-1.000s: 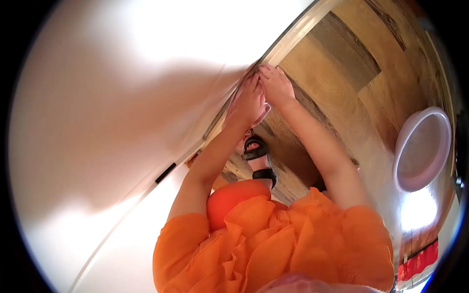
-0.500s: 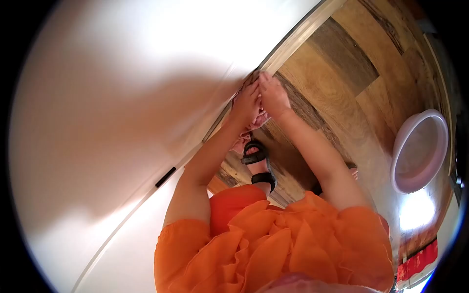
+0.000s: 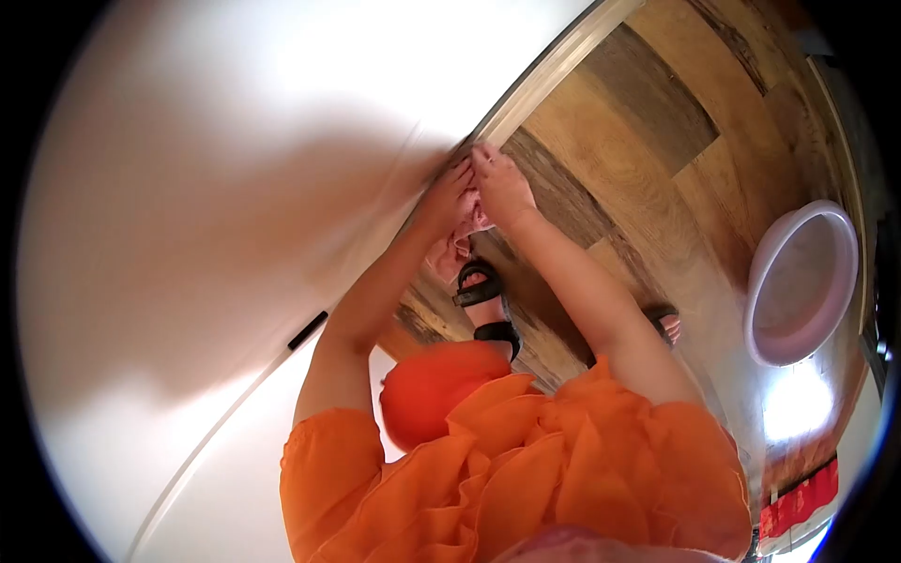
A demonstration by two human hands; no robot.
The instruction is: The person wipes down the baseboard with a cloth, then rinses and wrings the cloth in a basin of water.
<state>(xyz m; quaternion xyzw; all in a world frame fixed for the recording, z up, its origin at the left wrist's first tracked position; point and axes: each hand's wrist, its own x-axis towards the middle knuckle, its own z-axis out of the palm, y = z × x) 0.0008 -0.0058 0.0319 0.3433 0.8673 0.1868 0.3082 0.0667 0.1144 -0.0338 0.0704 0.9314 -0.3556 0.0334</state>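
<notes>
A pink cloth (image 3: pixel 475 218) hangs bunched beneath my two hands, beside the lower edge of a large white panel (image 3: pixel 235 169). My left hand (image 3: pixel 447 199) is closed on the cloth, its fingertips close to the panel's edge. Right beside it, my right hand (image 3: pixel 503 186) also grips the cloth, with fingers bent near the pale strip (image 3: pixel 526 98) along that edge. Part of the cloth trails down toward my black sandal (image 3: pixel 477 283). What lies under the fingers is hidden.
A pale purple basin (image 3: pixel 754 310) stands on the wood-patterned floor (image 3: pixel 648 202) at the right. My other sandalled foot (image 3: pixel 664 321) shows beyond my right forearm. A black handle-like bar (image 3: pixel 308 330) sits on the panel's edge at the left. Something red (image 3: pixel 798 502) lies at the lower right.
Both hands and the cloth have shifted slightly left in view, staying along the panel's edge. More of the other foot now shows beside my right arm.
</notes>
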